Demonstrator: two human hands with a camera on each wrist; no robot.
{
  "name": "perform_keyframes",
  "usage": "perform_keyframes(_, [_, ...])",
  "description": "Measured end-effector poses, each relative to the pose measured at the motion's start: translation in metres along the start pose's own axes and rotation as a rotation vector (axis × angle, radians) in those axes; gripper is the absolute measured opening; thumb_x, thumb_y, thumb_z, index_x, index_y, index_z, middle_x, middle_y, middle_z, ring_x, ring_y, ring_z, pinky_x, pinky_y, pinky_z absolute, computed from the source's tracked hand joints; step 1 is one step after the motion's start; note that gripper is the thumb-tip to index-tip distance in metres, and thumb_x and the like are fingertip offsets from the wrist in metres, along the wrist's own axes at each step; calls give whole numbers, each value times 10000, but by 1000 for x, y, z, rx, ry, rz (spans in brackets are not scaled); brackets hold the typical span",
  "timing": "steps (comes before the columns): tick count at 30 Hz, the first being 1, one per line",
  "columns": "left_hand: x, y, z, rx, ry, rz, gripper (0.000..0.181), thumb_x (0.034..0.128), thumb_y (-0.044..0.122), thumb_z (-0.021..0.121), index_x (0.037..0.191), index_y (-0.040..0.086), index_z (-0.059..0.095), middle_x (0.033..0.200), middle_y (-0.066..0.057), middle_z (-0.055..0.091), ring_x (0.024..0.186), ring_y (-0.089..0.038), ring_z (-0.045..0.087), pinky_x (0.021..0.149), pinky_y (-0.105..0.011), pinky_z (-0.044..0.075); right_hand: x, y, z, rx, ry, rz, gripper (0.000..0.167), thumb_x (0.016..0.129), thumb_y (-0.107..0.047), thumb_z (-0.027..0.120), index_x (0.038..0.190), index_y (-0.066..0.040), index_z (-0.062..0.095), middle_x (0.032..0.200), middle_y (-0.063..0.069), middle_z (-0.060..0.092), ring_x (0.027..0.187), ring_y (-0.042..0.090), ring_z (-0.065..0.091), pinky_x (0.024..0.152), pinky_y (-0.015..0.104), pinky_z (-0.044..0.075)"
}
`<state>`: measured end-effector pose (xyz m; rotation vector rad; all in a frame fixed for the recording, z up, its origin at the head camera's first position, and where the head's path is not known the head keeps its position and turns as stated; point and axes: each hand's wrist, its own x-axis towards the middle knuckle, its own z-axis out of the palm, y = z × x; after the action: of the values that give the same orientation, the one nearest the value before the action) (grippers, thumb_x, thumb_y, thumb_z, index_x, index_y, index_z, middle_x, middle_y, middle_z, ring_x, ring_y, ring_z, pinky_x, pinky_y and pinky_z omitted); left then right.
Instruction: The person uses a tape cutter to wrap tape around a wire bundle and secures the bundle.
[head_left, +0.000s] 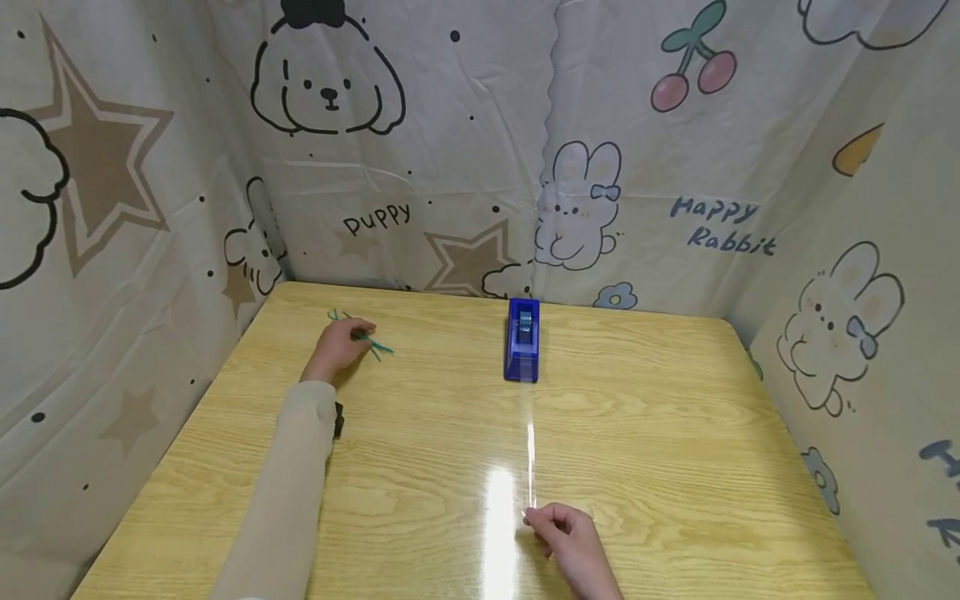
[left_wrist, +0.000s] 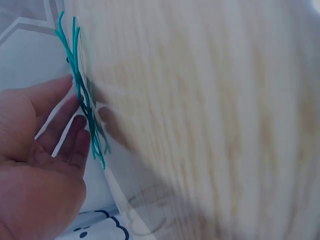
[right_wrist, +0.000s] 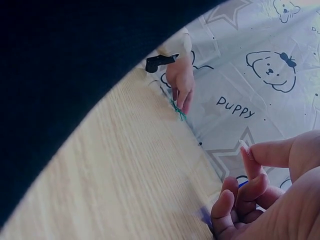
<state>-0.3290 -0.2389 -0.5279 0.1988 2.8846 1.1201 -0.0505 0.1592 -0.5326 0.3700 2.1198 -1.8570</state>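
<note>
A bundle of thin green strands (head_left: 381,347) lies near the table's back left, and the left hand (head_left: 343,343) has its fingertips at the bundle's middle. In the left wrist view the green strands (left_wrist: 80,82) cross in front of the left hand's (left_wrist: 45,150) bent fingers, their ends splayed. A blue tape dispenser (head_left: 522,367) stands at the back centre. From it a clear tape strip (head_left: 531,458) stretches toward the front, its free end pinched between thumb and forefinger of the right hand (head_left: 577,546). The right wrist view shows this tape end (right_wrist: 245,146) at the right hand's (right_wrist: 280,200) fingertips.
The wooden table (head_left: 645,433) has a printed curtain (head_left: 450,150) behind it and at both sides. A dark object (head_left: 338,420) sits at the left wrist. Light glares off the table left of the tape. A dark shape covers the right wrist view's upper left.
</note>
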Motion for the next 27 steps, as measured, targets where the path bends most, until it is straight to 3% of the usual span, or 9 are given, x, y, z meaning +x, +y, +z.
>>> perform_keyframes(6, [-3, 0, -3, -6, -34, -12, 388, 1007, -42, 552, 1387, -11, 618, 1407, -246, 612, 1327, -455, 537, 1126, -592, 412, 1, 0, 0, 6, 1, 0, 311, 1009, -162, 669, 1008, 149, 680, 777, -14, 610, 719, 114, 539, 637, 227, 481])
perform_keyframes(9, [-4, -1, -4, 3, -44, 2, 378, 998, -43, 591, 1374, -24, 624, 1403, -253, 608, 1326, -454, 537, 1131, -582, 410, 1, 1, 0, 5, -2, 1, 307, 1008, -165, 670, 1012, 141, 687, 763, -15, 595, 713, 116, 536, 634, 228, 480])
perform_keyframes(18, [-3, 2, -2, 65, -11, 29, 285, 963, -15, 691, 1247, -33, 707, 1301, -259, 659, 1215, -442, 606, 1068, -556, 472, 2, 2, 0, 1, 8, -8, 312, 1000, -164, 678, 994, 148, 682, 753, -10, 596, 710, 115, 540, 636, 228, 478])
perform_keyframes(27, [1, 4, 1, 108, 2, 33, 208, 954, 12, 717, 1158, -6, 751, 1250, -232, 696, 1215, -440, 590, 1098, -586, 425, 2, 2, 0, 8, 9, -10, 307, 997, -155, 680, 986, 152, 677, 759, -5, 604, 710, 116, 544, 630, 227, 479])
